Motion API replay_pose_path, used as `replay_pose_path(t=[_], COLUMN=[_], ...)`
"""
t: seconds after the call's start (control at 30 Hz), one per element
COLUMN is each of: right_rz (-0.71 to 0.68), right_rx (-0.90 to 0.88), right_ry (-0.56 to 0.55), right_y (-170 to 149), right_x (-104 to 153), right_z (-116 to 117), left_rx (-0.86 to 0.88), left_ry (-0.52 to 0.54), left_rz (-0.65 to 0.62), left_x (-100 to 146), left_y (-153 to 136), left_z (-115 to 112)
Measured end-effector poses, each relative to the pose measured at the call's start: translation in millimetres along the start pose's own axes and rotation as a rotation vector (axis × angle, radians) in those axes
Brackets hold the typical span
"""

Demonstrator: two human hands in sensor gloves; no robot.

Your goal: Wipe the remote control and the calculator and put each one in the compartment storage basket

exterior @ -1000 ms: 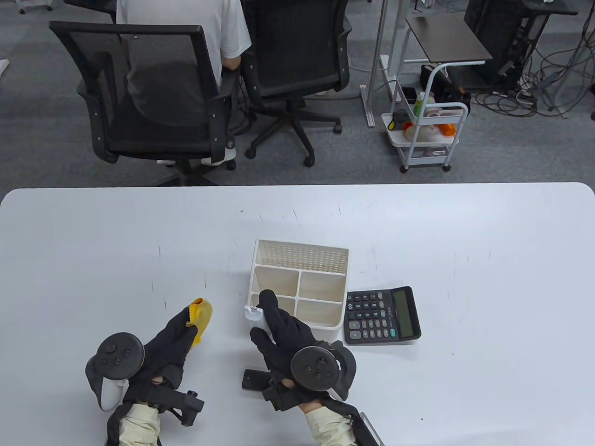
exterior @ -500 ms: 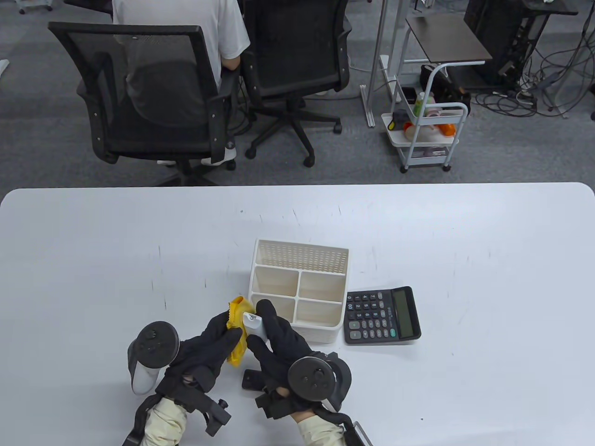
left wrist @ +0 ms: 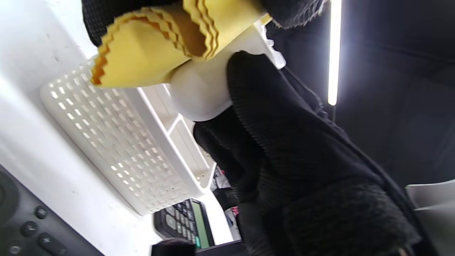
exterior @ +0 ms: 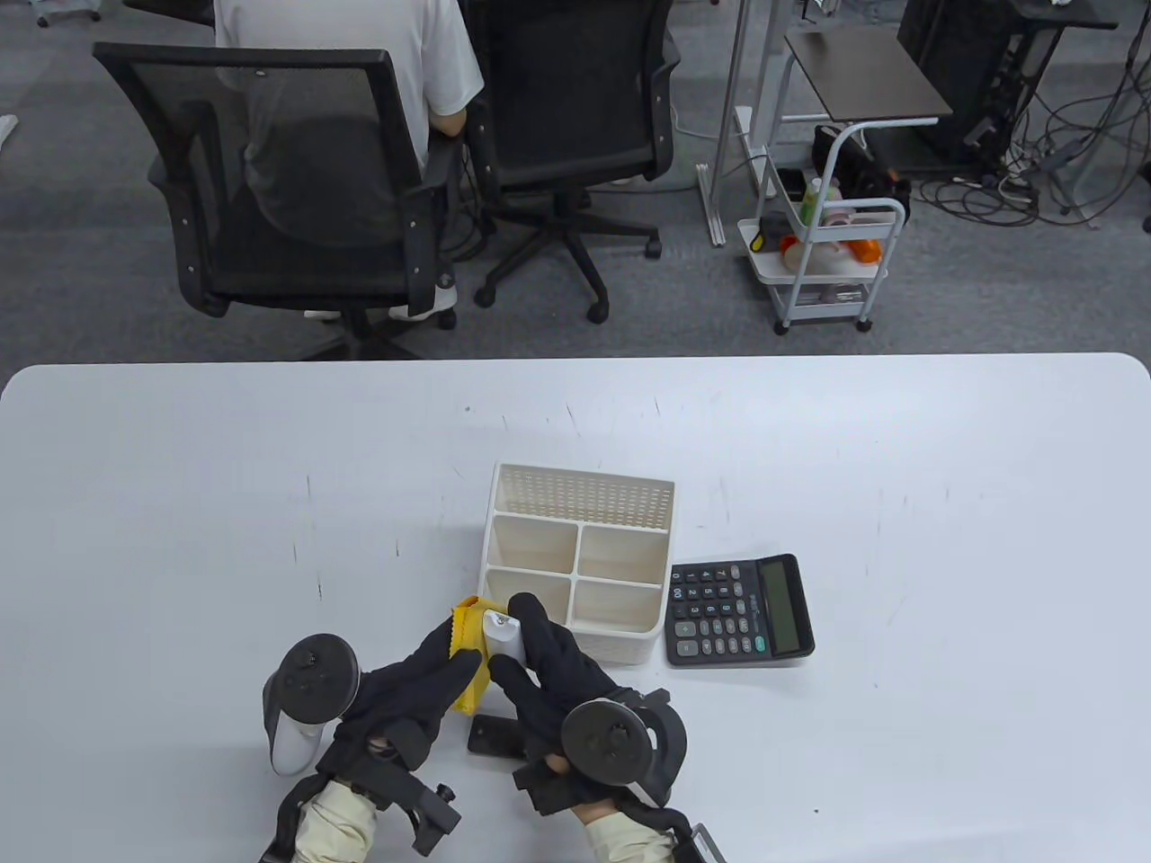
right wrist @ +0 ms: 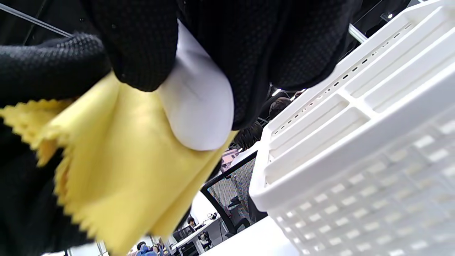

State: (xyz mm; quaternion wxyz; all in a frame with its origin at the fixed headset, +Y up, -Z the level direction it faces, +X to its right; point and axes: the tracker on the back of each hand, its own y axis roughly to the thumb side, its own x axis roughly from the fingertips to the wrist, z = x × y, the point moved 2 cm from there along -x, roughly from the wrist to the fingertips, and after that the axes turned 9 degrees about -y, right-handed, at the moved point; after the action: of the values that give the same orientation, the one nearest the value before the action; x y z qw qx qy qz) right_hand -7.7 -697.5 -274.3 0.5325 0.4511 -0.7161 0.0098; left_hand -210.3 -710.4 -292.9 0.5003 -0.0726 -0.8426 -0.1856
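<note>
In the lower centre of the table view we see the right hand [exterior: 548, 665] gripping a white remote control [exterior: 501, 631], held off the table just beside the compartment storage basket [exterior: 580, 503]. The left hand [exterior: 409, 688] pinches a yellow cloth [exterior: 469, 643] against the remote's side. The calculator [exterior: 739, 609] lies flat, touching the basket's right wall. A black remote [exterior: 490, 737] lies under the hands.

- Left hand [exterior: 409, 688]: black knit glove, round dark tracker with pale grey handle, cream sleeve.
- Right hand [exterior: 553, 670]: black knit glove, dark ringed tracker, black wrist strap, cream sleeve.
</note>
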Motion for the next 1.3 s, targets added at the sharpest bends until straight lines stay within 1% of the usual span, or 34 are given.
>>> replay_pose_path(t=[0.1, 0.2, 0.3, 0.4, 0.5, 0.6, 0.67, 0.73, 0.83, 0.97, 1.07, 1.17, 1.23, 1.3], right_rz=[-0.020, -0.015, 0.034, 0.046, 0.009, -0.022, -0.038, -0.046, -0.023, 0.019, -0.002, -0.036, -0.064, -0.051], right_rx=[-0.030, -0.031, -0.038, -0.036, -0.037, -0.078, -0.079, -0.066, -0.056, -0.009, -0.022, -0.054, -0.045, -0.047], right_ry=[0.028, 0.010, -0.023, -0.018, 0.016, 0.039, 0.023, -0.004, -0.013, 0.016, 0.032, 0.051, 0.030, -0.004], right_y=[4, 4, -4, -8, -3, 6, 10, 9, 4, -1, 1, 8, 12, 11], right_x=[3, 2, 0, 0, 4, 6, 6, 5, 5, 4, 6, 8, 7, 5], right_z=[4, 2, -3, -5, -2, 1, 1, -1, -3, -3, -1, 2, 0, -3], left_rx=[0.035, 0.002, -0.043, -0.008, 0.031, 0.032, 0.006, -0.004, -0.005, 0.038, 0.094, 0.100, 0.095, 0.090], left_ry=[-0.003, -0.037, -0.089, -0.068, -0.028, -0.063, -0.061, -0.082, -0.087, -0.068, -0.032, -0.019, -0.028, -0.053], left_rz=[-0.040, -0.029, -0.032, -0.060, -0.084, -0.079, -0.060, -0.040, -0.035, -0.064, -0.083, -0.074, -0.057, -0.035], left_x=[0, 1, 2, 3, 3, 4, 5, 5, 6, 7, 9, 10, 10, 9], left_y=[0, -2, -2, 1, 2, 1, 0, -1, -1, 0, 0, -2, -3, -4], left_z=[-3, -4, -5, -6, -6, -7, -6, -7, -6, -5, -3, -2, -1, -2])
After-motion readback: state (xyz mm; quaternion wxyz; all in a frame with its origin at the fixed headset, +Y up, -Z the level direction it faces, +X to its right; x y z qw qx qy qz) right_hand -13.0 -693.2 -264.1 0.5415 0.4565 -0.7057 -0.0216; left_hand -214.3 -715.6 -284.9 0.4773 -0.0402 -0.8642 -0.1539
